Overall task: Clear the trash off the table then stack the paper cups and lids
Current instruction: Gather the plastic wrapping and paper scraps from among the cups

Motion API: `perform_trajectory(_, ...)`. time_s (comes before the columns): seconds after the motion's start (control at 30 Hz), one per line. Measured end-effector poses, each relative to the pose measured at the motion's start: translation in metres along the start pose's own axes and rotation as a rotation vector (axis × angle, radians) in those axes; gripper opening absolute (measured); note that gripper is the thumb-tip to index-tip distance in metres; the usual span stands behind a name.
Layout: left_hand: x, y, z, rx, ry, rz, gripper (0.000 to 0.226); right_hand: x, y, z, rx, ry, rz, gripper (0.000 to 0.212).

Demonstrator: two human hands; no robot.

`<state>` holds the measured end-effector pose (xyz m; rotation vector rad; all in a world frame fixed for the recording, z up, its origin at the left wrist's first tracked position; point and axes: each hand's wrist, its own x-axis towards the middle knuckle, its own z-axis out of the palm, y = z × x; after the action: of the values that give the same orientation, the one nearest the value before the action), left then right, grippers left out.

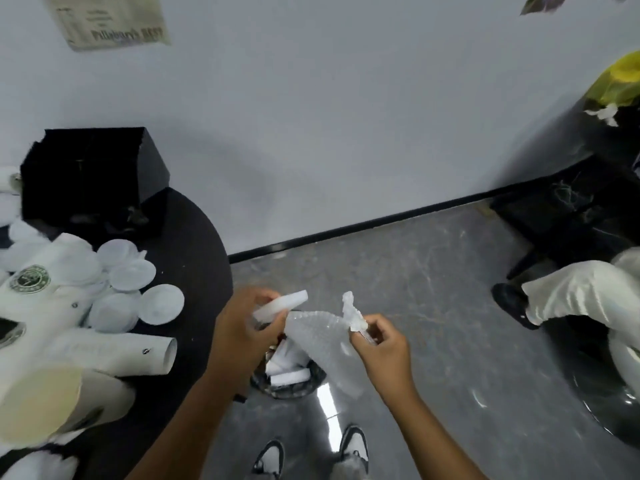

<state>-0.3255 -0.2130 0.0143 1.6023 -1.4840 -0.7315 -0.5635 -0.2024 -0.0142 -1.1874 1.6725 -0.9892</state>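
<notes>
Paper cups [69, 344] lie tipped at nine o'clock on the dark round tabletop [194, 237], white lids [133, 273] scattered just beyond them before a black box [93, 174]. At centre, the left hand [242, 327] has its grip clamped on a white strip of trash [280, 303], the right hand [381, 344] pinching a bubble-wrap sheet [322, 337] directly above a floor bin [291, 379] holding white scraps.

Two hands: left [244, 327], right [382, 348]; one bubble-wrap sheet [323, 344]; one bin [289, 377]; one black box [93, 174]; one round table [194, 271]; two shoes [353, 445].
</notes>
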Motion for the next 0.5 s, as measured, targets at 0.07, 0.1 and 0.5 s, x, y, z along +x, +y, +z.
perform_trajectory(0.07, -0.001, -0.014, 0.006, 0.062, 0.053, -0.004, 0.034, 0.016, 0.019, 0.017, 0.007, -0.087, 0.011, 0.016)
perform_trajectory(0.1, 0.0, -0.022, 0.009, 0.083, 0.074, -0.003, 0.035, 0.023, 0.029, 0.026, 0.006, -0.118, 0.021, 0.016)
perform_trajectory(0.5, 0.004, -0.102, 0.074, 0.042, 0.145, -0.114, 0.036, 0.091, 0.154, 0.118, -0.08, -0.2, -0.014, 0.018)
